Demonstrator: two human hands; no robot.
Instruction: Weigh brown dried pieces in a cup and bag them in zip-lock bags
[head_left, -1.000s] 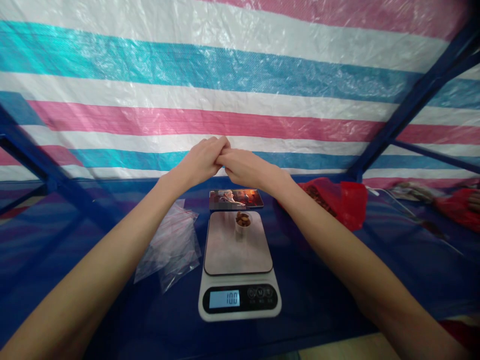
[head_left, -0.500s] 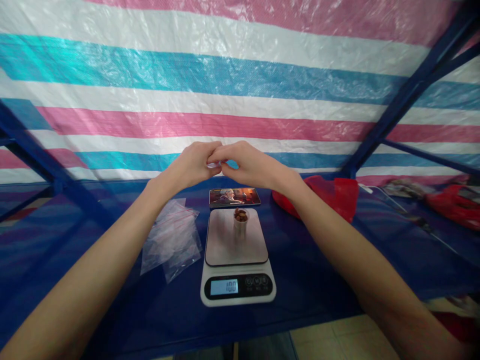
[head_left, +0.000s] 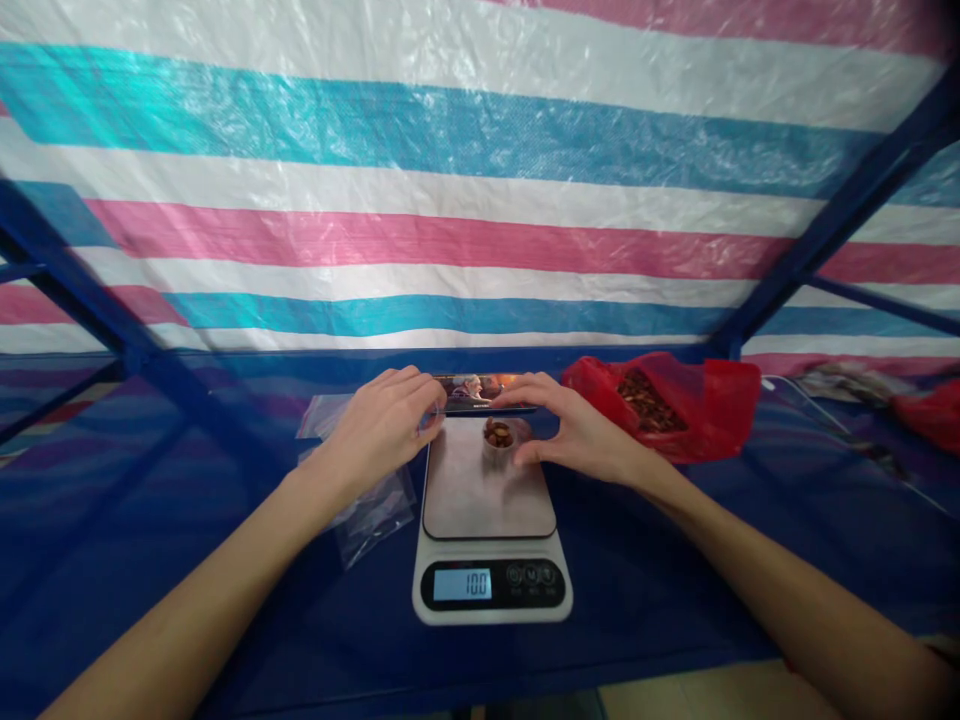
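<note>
A small clear cup (head_left: 498, 455) filled with brown, dried-looking pieces (head_left: 498, 432) stands upright on the metal plate of a white kitchen scale (head_left: 491, 500), whose display reads 10.0. My right hand (head_left: 574, 430) is beside the cup, its fingers apart and curved around the right and far side. The thumb tip is close against the cup; I cannot tell whether it touches. Left of the plate, my left hand (head_left: 386, 420) has thumb and fingers bent together on a clear plastic piece (head_left: 433, 410), mostly hidden by the fingers.
Clear zip bags (head_left: 375, 520) lie left of the scale, partly under my left forearm. Behind the scale is a phone (head_left: 480, 392) with a lit picture. An open red bag (head_left: 720, 405) of brown pieces sits at the right. Blue frame bars (head_left: 817, 225) and a striped sheet (head_left: 450, 240) stand behind.
My hands were together above the phone; they have parted and come down. The right hand has moved to the cup, the left to the scale's left side. The camera view has shifted slightly.
</note>
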